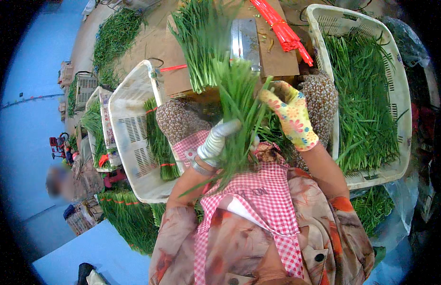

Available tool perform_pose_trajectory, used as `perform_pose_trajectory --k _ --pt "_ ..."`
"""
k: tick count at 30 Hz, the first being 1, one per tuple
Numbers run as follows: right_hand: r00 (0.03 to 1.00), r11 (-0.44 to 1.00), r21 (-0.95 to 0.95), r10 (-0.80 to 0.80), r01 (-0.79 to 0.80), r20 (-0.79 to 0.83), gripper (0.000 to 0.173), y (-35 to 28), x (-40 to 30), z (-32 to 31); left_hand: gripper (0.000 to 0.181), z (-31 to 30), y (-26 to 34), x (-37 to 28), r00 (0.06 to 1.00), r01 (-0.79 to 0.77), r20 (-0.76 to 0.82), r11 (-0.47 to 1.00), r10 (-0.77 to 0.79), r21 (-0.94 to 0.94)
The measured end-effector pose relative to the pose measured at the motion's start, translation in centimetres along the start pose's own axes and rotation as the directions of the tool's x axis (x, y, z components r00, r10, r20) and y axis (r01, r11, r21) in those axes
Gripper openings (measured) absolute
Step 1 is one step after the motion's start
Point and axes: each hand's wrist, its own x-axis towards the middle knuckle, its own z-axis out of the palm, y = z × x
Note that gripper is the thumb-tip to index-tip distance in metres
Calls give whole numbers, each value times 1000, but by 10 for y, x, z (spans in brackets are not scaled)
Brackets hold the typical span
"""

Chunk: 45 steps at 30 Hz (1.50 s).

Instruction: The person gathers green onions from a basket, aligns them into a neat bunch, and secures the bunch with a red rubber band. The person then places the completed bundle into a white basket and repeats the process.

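Note:
My left hand, in a white and grey glove, grips a loose bunch of garlic chives above my lap. The bunch's pale stalk ends point away from me, and its blurred leaves hang toward my apron. On the bunch's right side is my right hand, in a yellow flowered glove. Its curled fingertips meet the outer stalks; whether they pinch any is unclear. Just beyond, another pile of chives lies on a board, beside a shiny metal piece.
Red strips lie bundled on the board's right. A white plastic crate of loose chives stands at my right. The left crate holds tied bundles. More tied chives lie behind it. A person is at far left.

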Motion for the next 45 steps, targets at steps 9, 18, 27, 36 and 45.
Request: perform_pose_trajectory --k 9,18,27,36,45 --pt "996 979 201 6 -25 92 25 3 -5 -3 49 -1 -1 -1 980 -91 -165 990 108 107" --pt "986 942 335 38 18 -161 31 31 -9 -2 52 30 2 12 952 -240 -128 939 277 244" --pt "981 950 294 -52 106 -187 37 23 0 -3 49 25 -8 17 932 -251 -177 916 316 313" --pt "973 922 382 35 57 -229 30 29 -4 3 49 33 -3 17 955 -209 -195 974 223 88" --pt "997 989 -145 -41 30 -70 37 -15 13 -31 66 6 26 3 974 -175 -85 935 211 307"
